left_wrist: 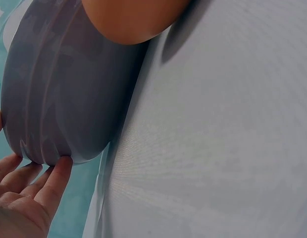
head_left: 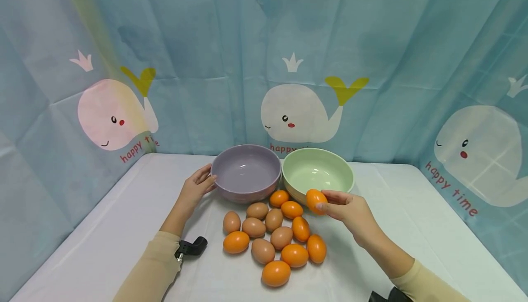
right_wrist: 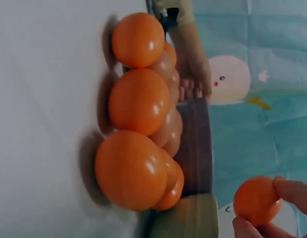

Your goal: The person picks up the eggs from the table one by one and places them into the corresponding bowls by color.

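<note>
My right hand point(head_left: 352, 212) pinches an orange egg point(head_left: 316, 201) between thumb and fingers, in front of the near rim of the light green bowl point(head_left: 346, 187). In the right wrist view the held orange egg point(right_wrist: 256, 200) shows at the lower right. The left hand point(head_left: 197, 186) touches the left outer side of a purple bowl point(head_left: 247, 196). Its fingertips rest against the purple bowl wall point(left_wrist: 79, 104) in the left wrist view. Several brown eggs point(head_left: 263, 251) and several orange eggs point(head_left: 276, 273) lie grouped on the table before the bowls.
The two bowls stand side by side at the back of a white-covered table point(head_left: 111, 228). Behind them hangs a light blue curtain point(head_left: 222, 54) printed with whales. A black wrist mount point(head_left: 191, 247) sits on the left sleeve.
</note>
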A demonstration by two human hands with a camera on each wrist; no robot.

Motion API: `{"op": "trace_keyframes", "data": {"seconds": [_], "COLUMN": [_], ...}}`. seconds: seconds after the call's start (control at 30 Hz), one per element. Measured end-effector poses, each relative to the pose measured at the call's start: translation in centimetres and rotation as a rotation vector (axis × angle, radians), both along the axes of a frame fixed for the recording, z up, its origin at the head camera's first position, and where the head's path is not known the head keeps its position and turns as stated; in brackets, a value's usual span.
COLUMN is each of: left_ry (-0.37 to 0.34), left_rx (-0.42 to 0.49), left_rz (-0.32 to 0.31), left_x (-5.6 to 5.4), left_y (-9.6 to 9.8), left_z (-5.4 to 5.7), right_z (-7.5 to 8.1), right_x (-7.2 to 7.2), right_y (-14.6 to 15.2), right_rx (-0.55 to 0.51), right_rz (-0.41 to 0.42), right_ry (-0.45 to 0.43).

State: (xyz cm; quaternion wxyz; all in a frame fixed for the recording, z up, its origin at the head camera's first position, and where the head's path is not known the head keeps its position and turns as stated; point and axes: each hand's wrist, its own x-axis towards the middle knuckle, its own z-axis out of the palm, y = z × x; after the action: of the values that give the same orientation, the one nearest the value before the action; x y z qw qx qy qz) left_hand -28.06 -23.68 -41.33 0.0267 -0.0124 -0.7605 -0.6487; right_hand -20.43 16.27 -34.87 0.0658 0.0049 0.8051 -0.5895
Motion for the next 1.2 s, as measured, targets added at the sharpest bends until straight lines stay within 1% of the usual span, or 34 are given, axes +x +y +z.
{"op": "trace_keyframes", "data": {"seconds": [0.13,0.33,0.5,0.67,0.8,0.93,1.2], "left_ry": [0.000,-0.004,-0.009,-0.007,-0.005,-0.001,0.009], "left_rx": [0.000,0.005,-0.003,-0.006,-0.010,-0.011,-0.002], "left_rz": [0.002,-0.002,0.001,-0.003,-0.002,-0.002,-0.002], "left_x": [0.0,-0.1,0.0,0.0,0.0,0.0,-0.1], "left_y": [0.0,-0.1,-0.1,-0.2,-0.1,-0.1,-0.1], "left_z": [-0.1,-0.3,-0.3,-0.3,-0.3,-0.3,-0.1], "right_z": [0.3,0.7,1.0,0.9,0.7,0.6,0.4], "right_x": [-0.8,-1.8,-2.7,-4.0,-4.9,-5.8,-7.5], "right_y": [0.1,0.1,-0.1,-0.2,-0.1,-0.2,-0.8], "right_rx": [0.002,-0.010,-0.023,-0.045,-0.061,-0.047,-0.035], "right_rz": [-0.009,0.000,-0.008,-0.011,0.003,0.002,0.002], "right_ry": [0.006,0.022,0.015,0.000,0.006,0.014,-0.006]}}
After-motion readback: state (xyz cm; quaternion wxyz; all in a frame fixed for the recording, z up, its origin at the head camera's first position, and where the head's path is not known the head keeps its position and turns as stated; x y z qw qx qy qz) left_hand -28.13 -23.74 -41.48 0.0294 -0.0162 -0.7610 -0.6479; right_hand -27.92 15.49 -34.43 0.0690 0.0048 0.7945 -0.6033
